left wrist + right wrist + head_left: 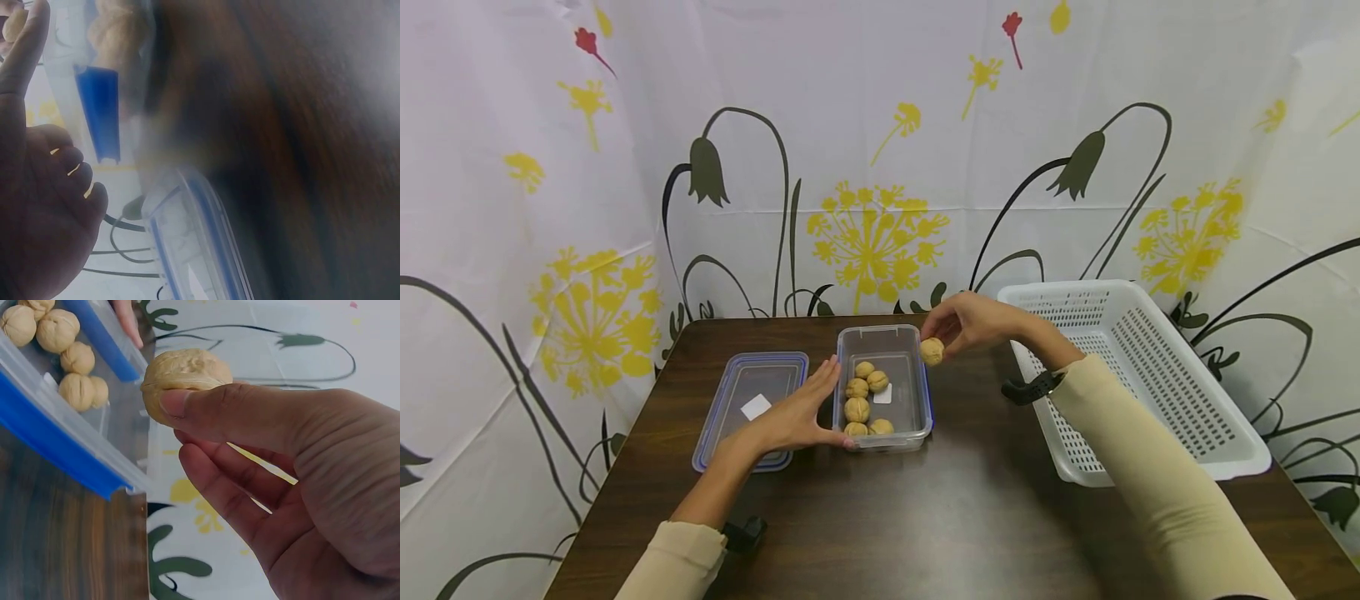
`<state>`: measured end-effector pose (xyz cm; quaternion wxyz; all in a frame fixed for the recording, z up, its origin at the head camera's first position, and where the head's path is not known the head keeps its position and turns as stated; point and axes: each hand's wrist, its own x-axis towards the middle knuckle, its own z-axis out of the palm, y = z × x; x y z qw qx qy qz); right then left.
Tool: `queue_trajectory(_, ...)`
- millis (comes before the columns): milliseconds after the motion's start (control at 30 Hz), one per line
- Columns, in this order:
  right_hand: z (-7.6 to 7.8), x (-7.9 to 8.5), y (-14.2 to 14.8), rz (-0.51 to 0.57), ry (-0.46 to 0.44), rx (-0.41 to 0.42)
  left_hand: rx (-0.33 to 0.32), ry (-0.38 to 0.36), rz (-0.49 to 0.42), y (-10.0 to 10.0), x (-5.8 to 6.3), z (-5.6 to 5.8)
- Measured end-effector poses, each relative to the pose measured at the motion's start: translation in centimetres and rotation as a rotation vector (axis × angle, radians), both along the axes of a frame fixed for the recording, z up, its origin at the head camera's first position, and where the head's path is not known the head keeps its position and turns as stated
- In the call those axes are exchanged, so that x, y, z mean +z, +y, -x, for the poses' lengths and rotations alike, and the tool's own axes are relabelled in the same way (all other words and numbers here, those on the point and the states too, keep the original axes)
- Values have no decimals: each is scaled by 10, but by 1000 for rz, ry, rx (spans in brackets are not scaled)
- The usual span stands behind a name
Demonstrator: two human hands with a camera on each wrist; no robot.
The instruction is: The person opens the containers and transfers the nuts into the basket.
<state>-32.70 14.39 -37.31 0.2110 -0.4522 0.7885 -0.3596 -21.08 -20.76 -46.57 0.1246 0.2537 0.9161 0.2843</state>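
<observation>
A walnut (181, 378) is pinched between thumb and fingers of my right hand (966, 323), just beyond the right rim of a clear plastic container (904, 342). Inside the container several walnuts (857, 409) lie along its left side, near a small white label (883, 394). My left hand (797, 414) rests at the container's left wall with fingers stretched out and the thumb at its near left corner. Blue clips (100, 112) show on the container in the left wrist view.
A clear lid (730, 408) with a blue seal lies left of the container, partly behind my left hand. On the right stands a white perforated basket (1150, 367), with my right forearm across it. A floral curtain (865, 125) hangs behind the dark wooden table (940, 517).
</observation>
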Motion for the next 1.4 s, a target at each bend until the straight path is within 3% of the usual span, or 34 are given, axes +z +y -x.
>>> queue_trajectory(500, 13, -6, 51, 59, -36, -163, 4, -7, -3, 0, -1, -1)
queue_trajectory(800, 23, -11, 83, 80, 1, -274, 4, -8, 3, 0, -2, -1)
queue_trajectory(1100, 30, -20, 115, 168, -26, -376, 8, -7, 1, 0, -1, -2)
queue_trajectory(1400, 30, -32, 144, 153, -19, -550, 8, -15, 1, 1, -1, -2)
